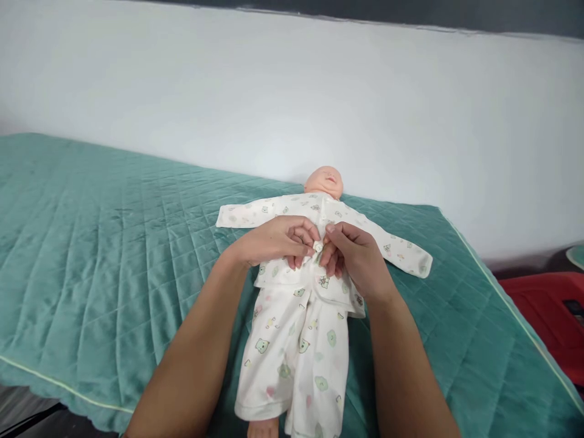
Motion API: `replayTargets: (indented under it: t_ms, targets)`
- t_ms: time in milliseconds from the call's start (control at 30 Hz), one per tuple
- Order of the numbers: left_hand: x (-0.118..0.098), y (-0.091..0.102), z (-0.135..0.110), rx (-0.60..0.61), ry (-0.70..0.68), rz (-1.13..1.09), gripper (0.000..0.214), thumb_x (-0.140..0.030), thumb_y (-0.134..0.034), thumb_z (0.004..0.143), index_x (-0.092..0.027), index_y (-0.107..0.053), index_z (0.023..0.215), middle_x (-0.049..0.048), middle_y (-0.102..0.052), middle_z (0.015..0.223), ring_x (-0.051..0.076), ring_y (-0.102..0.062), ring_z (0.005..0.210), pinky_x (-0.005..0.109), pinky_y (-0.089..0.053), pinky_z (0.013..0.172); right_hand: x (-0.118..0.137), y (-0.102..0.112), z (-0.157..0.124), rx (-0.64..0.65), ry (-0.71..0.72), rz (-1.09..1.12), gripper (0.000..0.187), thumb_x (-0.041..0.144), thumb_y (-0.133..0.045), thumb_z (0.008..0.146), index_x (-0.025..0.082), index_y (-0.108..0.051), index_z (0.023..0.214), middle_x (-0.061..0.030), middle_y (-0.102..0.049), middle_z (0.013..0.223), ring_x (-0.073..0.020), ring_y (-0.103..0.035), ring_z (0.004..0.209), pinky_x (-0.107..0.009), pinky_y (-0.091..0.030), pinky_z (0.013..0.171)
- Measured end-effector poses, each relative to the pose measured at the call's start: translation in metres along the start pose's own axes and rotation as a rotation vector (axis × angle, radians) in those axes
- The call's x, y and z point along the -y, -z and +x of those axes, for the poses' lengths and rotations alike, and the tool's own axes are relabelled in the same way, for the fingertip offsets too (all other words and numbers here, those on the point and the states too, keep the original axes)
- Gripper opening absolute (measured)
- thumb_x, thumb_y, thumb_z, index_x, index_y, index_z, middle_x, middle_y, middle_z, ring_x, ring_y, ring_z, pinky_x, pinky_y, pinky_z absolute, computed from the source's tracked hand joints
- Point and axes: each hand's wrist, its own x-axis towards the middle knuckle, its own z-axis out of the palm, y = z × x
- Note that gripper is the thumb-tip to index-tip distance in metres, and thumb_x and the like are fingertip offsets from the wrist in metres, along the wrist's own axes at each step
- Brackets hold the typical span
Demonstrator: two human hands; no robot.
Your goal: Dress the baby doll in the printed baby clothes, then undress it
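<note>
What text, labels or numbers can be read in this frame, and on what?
None readable.
Shirt and trousers: only small printed animal faces, no letters.
Button pinched by the left hand and right hand: plain.
Red thing at the right edge: its dark patch is too blurred to read.
Green quilt: no print.

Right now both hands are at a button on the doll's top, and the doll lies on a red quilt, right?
No: the head view shows a teal quilt, not red. The left hand and right hand are at the button.
</note>
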Motion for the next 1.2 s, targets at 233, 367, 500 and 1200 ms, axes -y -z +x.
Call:
replayTargets:
  t_ms: [233,367,500,1200]
  targets:
    - [0.002,0.002,-0.001,0.049,0.050,0.007,0.021,-0.031,-0.072,0.085,-0.017,-0.069,0.101,0.0011,-0.068,0.077,0.009,-0.062,0.058,0.021,-0.052,0.053,-0.001,0.000,0.000,-0.012,0.017,-0.002,0.039,0.054,-0.066,0.089,0.019,-0.058,0.075,-0.0025,-0.068,0.059,-0.0104,-0.056,0.039,-0.018,-0.036,0.035]
    - [0.004,0.002,0.001,-0.016,0.038,-0.037,0.026,-0.040,-0.066,0.091,-0.018,-0.068,0.105,0.0005,-0.067,0.072,0.009,-0.060,0.052,0.020,-0.049,0.048,-0.002,0.000,-0.001,-0.014,0.024,-0.007,0.039,0.054,-0.066,0.089,0.019,-0.059,0.076,-0.0022,-0.068,0.058,-0.0102,-0.055,0.038,-0.018,-0.036,0.035]
    - [0.003,0.001,0.001,-0.042,0.051,-0.031,0.030,-0.045,-0.067,0.089,-0.017,-0.069,0.101,0.0018,-0.067,0.072,0.010,-0.061,0.053,0.021,-0.051,0.047,-0.002,-0.001,-0.001,-0.013,0.029,0.001,0.039,0.055,-0.066,0.089,0.019,-0.059,0.076,-0.0021,-0.069,0.059,-0.0101,-0.055,0.038,-0.018,-0.035,0.035]
    - [0.016,-0.012,0.020,-0.590,-0.314,-0.017,0.026,-0.031,-0.068,0.086,-0.020,-0.062,0.109,0.0029,-0.069,0.099,0.015,-0.069,0.087,0.024,-0.057,0.068,-0.004,0.001,0.003,-0.181,0.187,0.203,0.028,0.044,-0.070,0.087,0.021,-0.060,0.073,0.0007,-0.064,0.066,-0.0089,-0.050,0.048,-0.022,-0.037,0.043]
